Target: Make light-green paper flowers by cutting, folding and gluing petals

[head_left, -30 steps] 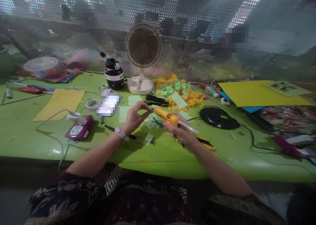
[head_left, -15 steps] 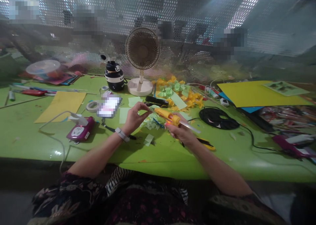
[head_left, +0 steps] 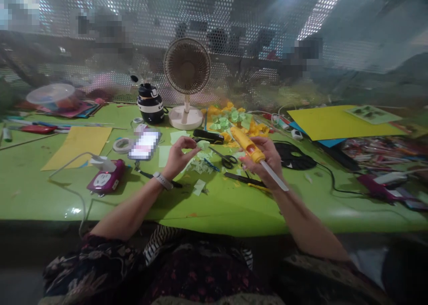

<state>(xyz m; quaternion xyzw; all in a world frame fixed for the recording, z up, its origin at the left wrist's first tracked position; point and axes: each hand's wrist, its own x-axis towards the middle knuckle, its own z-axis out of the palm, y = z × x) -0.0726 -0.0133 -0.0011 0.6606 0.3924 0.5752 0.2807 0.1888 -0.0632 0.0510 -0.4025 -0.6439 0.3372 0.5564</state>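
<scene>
My left hand point(head_left: 181, 155) pinches a small pale green paper piece point(head_left: 204, 146) between thumb and fingertips, above scattered green paper scraps point(head_left: 201, 166). Wrapped round a yellow hot glue gun point(head_left: 246, 143) is my right hand point(head_left: 267, 158); a whitish glue stick point(head_left: 274, 176) juts from the gun's back end toward my wrist. The gun's front end points up and left, apart from the paper. Between the hands lie black scissors point(head_left: 228, 161). Below the right hand rests a black and yellow cutter point(head_left: 249, 180), partly hidden.
Behind the hands are a black stapler point(head_left: 208, 137) and a pile of green and yellow paper flowers point(head_left: 234, 117). A fan point(head_left: 187, 66) and a dark jug point(head_left: 150, 106) stand farther back. At left are a phone point(head_left: 145, 145), a tape roll point(head_left: 122, 145) and a purple power socket point(head_left: 106, 178).
My right hand has drawn the glue gun right, away from the paper piece, uncovering the scissors. My left hand stays pinched on the paper. The view has shifted slightly.
</scene>
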